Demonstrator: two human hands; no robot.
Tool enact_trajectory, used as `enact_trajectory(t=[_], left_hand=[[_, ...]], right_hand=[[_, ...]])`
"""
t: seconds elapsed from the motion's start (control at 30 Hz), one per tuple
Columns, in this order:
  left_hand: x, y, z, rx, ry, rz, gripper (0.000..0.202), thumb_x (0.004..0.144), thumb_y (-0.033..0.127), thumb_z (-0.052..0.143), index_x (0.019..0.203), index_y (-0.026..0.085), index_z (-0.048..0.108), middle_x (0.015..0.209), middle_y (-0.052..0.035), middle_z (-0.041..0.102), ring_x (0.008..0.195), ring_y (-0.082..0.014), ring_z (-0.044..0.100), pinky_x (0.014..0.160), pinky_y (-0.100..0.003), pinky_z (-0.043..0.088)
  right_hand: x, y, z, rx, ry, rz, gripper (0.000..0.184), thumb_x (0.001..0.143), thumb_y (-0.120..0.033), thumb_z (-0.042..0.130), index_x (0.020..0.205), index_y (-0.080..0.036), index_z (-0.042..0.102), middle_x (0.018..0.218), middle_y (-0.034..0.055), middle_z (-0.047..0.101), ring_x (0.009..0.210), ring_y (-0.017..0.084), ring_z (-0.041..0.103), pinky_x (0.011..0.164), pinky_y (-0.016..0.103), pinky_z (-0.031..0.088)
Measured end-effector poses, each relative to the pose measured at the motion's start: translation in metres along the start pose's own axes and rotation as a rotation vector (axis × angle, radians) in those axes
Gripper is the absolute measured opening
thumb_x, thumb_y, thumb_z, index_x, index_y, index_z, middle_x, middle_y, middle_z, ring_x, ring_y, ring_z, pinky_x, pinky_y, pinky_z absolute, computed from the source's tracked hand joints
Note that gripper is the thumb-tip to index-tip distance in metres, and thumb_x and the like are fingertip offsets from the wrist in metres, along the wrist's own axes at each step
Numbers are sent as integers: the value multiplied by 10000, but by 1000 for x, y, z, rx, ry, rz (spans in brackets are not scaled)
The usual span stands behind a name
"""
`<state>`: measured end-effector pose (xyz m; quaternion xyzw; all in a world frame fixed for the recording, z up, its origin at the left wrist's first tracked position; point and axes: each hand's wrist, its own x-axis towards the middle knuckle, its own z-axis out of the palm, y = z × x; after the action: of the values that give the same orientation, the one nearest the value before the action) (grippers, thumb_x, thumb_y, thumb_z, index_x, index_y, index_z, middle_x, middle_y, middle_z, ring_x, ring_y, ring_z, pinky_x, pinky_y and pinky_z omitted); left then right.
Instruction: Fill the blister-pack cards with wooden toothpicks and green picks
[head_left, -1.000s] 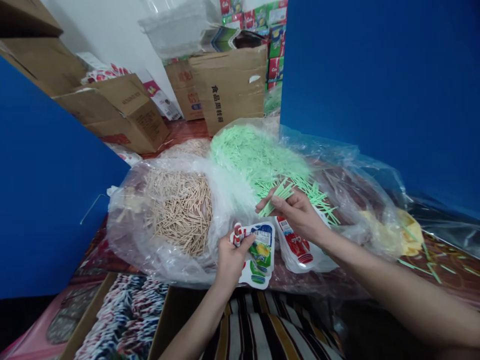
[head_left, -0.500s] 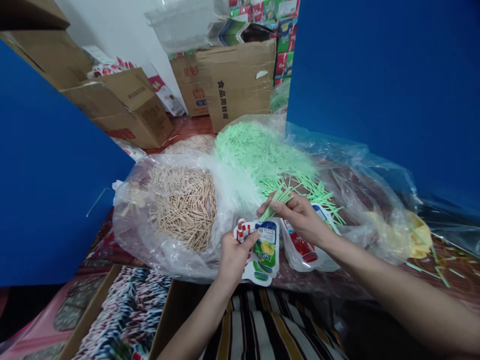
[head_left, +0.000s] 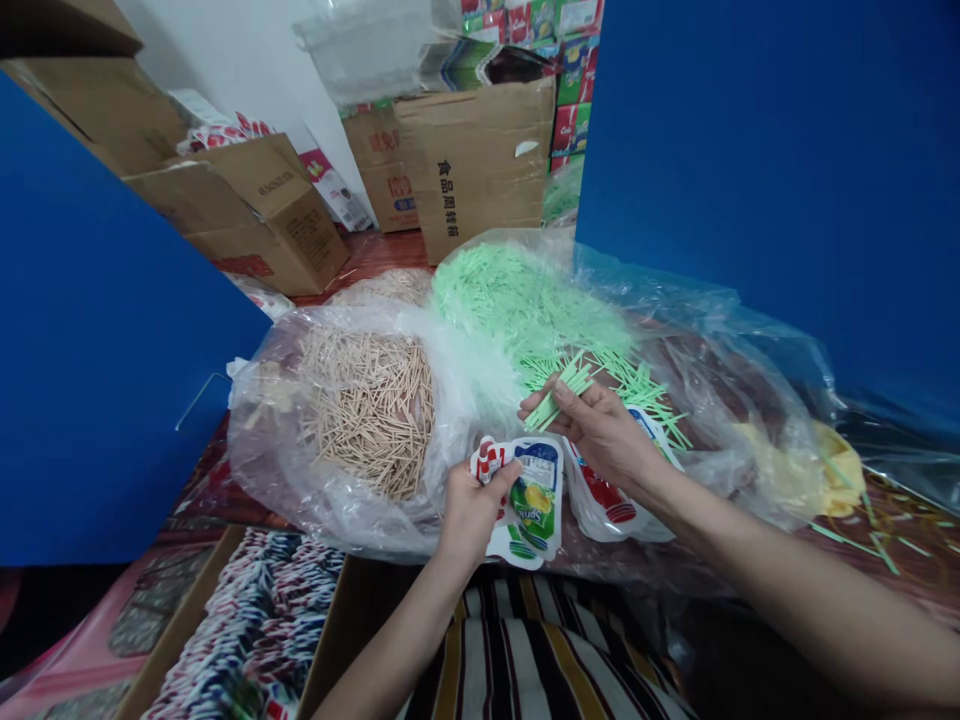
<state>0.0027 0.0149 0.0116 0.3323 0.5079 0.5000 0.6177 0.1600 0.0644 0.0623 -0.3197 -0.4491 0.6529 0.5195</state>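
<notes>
My left hand (head_left: 474, 502) pinches a printed pouch (head_left: 535, 505) with a green and yellow lemon picture; a red and white piece shows by my fingers. Just above it, my right hand (head_left: 592, 420) holds a bundle of thin green sticks (head_left: 561, 394) between thumb and fingers. Beneath my right wrist lie more printed pouches (head_left: 611, 503), red ones with white edges among them. Behind my right hand, loose green sticks (head_left: 645, 388) spill from a large heap (head_left: 517, 295) in clear plastic.
Left of my hands, a clear plastic bag (head_left: 262, 440) holds many tan sticks (head_left: 375, 420). An open carton (head_left: 324, 630) packed with printed pouches stands at lower left. Cardboard boxes (head_left: 480, 170) line the back. Blue panels (head_left: 765, 150) rise on both sides.
My right hand has turned the green sticks slightly, and they sit a little higher and farther from the pouch. My left hand has barely moved.
</notes>
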Motion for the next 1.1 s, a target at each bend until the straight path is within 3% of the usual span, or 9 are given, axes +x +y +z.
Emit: enact_trajectory(t=[0.1,0.27,0.43,0.6,0.7,0.8,0.97,1.1], left_hand=[[-1,2,2,-12,13,-7,280,652,325,761,815,116,670,713,-38,705,654,-182,652,663,-290,521],[-3,6,4,-52,18,12,285,642,326,764,802,115,656,700,-35,701,679,-191,659,677,-295,527],[-1,2,2,-25,20,50,251,691,338,729,817,131,664,744,-35,711,717,-181,658,711,-283,517],[0,1,1,35,43,97,237,694,344,725,798,139,667,754,-25,707,715,-171,648,727,-273,507],[0,6,2,132,68,133,236,692,351,724,760,136,655,700,-11,685,664,-159,625,664,-245,490],[-1,10,4,226,81,196,225,699,344,719,745,133,654,638,5,657,613,-143,594,606,-224,461],[4,8,4,177,40,157,254,730,362,693,841,134,677,764,-35,704,717,-173,636,699,-260,490],[8,6,5,125,22,111,295,713,387,706,855,129,684,802,-56,718,771,-195,654,758,-286,497]], right_hand=[[-2,-1,2,-27,2,-13,288,811,-465,621,830,-180,655,840,58,707,689,154,641,660,292,523],[-7,0,2,-253,-30,-22,330,804,-491,614,802,-173,704,709,38,678,669,165,610,624,284,502],[-8,-1,3,-274,-7,-17,330,842,-460,579,792,-166,722,642,20,641,607,139,571,596,263,469],[-10,-2,4,-403,-5,-97,289,861,-422,565,800,-189,724,763,36,679,698,155,593,676,279,471],[-10,3,1,-529,-20,-173,248,861,-401,573,859,-201,720,854,39,688,797,174,610,747,297,468],[-9,9,-2,-590,-82,-157,247,858,-401,573,908,-197,703,857,38,685,805,179,619,734,301,474],[-7,6,-1,-415,-104,-42,240,851,-414,576,958,-204,620,924,44,693,864,181,637,764,311,496],[-6,2,0,-278,-69,-79,232,890,-411,525,1050,-244,516,977,33,700,925,170,637,855,342,480]])
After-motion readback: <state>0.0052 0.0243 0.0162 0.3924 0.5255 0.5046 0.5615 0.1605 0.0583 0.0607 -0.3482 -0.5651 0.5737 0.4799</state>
